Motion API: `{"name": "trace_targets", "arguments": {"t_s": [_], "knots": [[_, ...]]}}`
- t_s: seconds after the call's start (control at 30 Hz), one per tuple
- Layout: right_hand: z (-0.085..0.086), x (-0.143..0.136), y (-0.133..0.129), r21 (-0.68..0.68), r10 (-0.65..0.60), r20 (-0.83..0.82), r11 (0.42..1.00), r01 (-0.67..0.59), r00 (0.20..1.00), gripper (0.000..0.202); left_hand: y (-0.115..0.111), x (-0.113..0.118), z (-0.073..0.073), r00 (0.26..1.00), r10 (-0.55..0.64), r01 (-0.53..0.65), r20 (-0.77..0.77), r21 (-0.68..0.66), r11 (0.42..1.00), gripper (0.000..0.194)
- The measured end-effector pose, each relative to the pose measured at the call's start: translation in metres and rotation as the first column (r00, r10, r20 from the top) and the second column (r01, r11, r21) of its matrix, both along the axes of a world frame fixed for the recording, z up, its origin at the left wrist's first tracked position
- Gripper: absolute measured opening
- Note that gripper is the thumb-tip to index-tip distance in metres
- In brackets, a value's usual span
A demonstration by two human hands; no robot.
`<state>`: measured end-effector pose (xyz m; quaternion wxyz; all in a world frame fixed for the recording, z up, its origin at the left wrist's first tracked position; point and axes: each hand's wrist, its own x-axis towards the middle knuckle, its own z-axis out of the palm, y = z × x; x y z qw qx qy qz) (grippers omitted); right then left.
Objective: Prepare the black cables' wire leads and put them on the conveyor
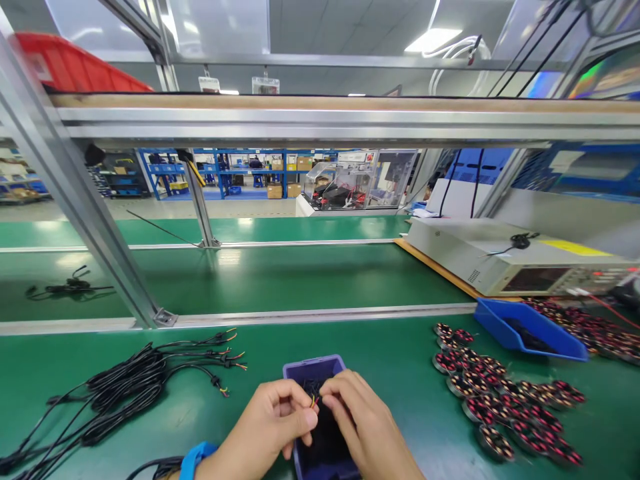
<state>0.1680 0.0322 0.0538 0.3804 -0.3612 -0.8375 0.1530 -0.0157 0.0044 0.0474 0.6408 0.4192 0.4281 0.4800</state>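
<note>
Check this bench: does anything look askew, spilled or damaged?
Nothing damaged. The coils lie loose in a heap on the mat instead of in the blue bin, and the cables sprawl tangled.

Bench (400,360): green mat surface, split lengthwise by pale metal rails.
Frame: aluminium uprights (75,200) carrying an overhead shelf (320,110) with a wooden edge.
Upper shelf load: red bin (75,67) at far left.
Lighting: ceiling panel (433,39), lit, white.
Far room: blue racking (225,170) holding cardboard boxes; pale floor.
</note>
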Motion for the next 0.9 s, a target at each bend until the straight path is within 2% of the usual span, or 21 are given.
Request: {"name": "trace_targets", "arguments": {"t_s": [0.1, 0.23, 0.5, 0.77, 0.9], "knots": [[0.011, 0.0, -0.006, -0.039, 0.031, -0.128, 0.999, -0.036, 0.991, 0.021, 0.0, -0.001, 0.005, 1.0, 0.016, -0.015, -0.007, 0.046, 0.999, 0.042], [0.018, 0.001, -0.012, -0.096, 0.074, -0.176, 0.991, -0.092, 0.982, 0.021, -0.001, -0.001, 0.011, 0.999, 0.036, -0.033, -0.033, 0.097, 0.995, 0.035], [0.019, 0.002, -0.01, 0.0, 0.09, -0.203, 0.996, -0.092, 0.975, 0.02, -0.005, 0.0, 0.007, 0.996, 0.04, -0.032, -0.074, 0.108, 0.994, 0.033], [0.019, -0.001, -0.012, -0.056, 0.088, -0.198, 0.993, -0.101, 0.976, 0.024, -0.002, 0.001, 0.018, 0.995, 0.037, -0.028, -0.096, 0.098, 0.995, 0.037], [0.014, -0.003, -0.011, -0.069, 0.092, -0.187, 0.992, -0.107, 0.978, 0.024, 0.0, 0.001, 0.017, 0.991, 0.071, -0.068, -0.112, 0.032, 0.997, 0.042]]}}
